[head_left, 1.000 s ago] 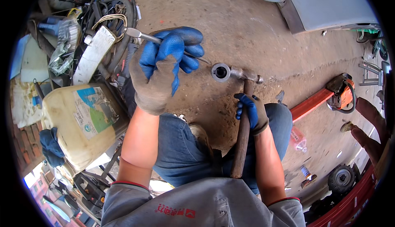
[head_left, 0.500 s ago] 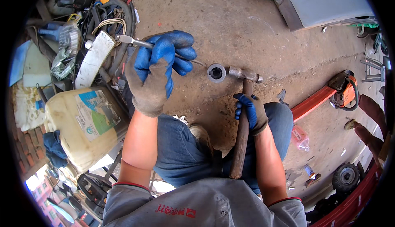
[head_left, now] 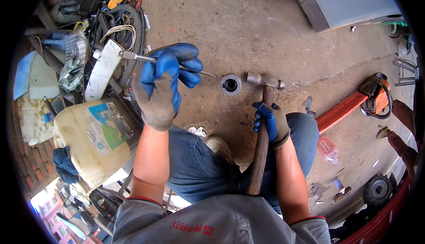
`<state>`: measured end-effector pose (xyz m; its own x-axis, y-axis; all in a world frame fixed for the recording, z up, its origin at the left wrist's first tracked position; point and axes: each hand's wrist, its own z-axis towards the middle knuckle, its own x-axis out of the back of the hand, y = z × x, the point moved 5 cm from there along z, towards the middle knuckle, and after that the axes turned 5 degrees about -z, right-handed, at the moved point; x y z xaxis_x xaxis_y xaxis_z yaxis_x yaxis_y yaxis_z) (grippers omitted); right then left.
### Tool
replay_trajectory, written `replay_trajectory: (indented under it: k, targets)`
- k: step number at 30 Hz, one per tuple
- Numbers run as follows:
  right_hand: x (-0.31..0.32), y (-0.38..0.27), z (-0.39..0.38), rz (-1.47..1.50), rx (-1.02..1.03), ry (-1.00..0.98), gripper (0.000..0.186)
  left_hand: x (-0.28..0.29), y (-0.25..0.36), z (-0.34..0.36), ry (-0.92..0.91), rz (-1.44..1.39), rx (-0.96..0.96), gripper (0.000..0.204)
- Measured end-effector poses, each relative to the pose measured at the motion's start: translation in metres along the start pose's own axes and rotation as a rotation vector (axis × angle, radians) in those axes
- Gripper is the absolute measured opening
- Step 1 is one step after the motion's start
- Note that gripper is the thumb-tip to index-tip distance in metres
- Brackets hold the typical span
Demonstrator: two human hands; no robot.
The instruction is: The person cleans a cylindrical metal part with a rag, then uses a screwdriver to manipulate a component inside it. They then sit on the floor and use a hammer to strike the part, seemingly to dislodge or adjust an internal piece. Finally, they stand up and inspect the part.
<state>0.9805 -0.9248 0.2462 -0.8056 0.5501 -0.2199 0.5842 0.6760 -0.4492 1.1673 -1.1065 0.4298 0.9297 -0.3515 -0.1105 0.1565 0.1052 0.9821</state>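
My left hand (head_left: 164,87), in a blue-palmed grey work glove, is closed around a slim steel rod (head_left: 128,55). One end of the rod is thicker and flattened; the other tapers thin and points right. In a matching glove, my right hand (head_left: 275,126) grips the wooden handle of a ball-peen hammer (head_left: 258,164) partway up. The hammer's head is at the far end, above the floor, and the handle's butt reaches back between my thighs. Just left of the hammer head, a round metal ring-shaped part (head_left: 237,86) with a dark centre hole sits on the floor.
Cables, hoses and scrap are heaped at far left, behind a yellowish plastic jug (head_left: 73,137). To the right lie an orange chainsaw (head_left: 376,98) with a red bar cover and a clear pink bottle (head_left: 327,149). A grey cabinet (head_left: 354,0) stands far right. Another person's legs show at the right edge.
The view has shifted slightly, so the floor items sit a little lower. My left hand and the rod appear slightly further left and lower. Both grips look the same.
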Motion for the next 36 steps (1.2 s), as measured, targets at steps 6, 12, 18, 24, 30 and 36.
replay_trajectory:
  k: [6, 12, 18, 24, 30, 36]
  targets:
    - [-0.003, -0.001, 0.011, -0.006, 0.019, -0.001, 0.022, 0.007, -0.006, 0.002, 0.021, 0.016, -0.018, 0.047]
    - [-0.005, -0.003, 0.014, 0.003, 0.015, 0.002, 0.025, 0.012, -0.005, 0.004, 0.041, 0.005, -0.038, 0.046]
    - [-0.003, 0.002, 0.017, -0.003, 0.016, 0.009, 0.024, 0.008, -0.003, 0.003, 0.036, 0.001, -0.027, 0.045]
    - [-0.007, 0.002, 0.017, 0.007, 0.003, -0.003, 0.022, 0.005, 0.003, 0.001, 0.006, -0.014, -0.029, 0.043]
    - [-0.007, 0.003, 0.018, 0.003, -0.004, 0.0, 0.021, 0.002, 0.006, 0.0, 0.019, -0.011, -0.051, 0.041]
    - [-0.003, 0.005, 0.019, -0.038, -0.006, 0.023, 0.026, -0.001, 0.006, -0.001, -0.004, -0.014, -0.054, 0.039]
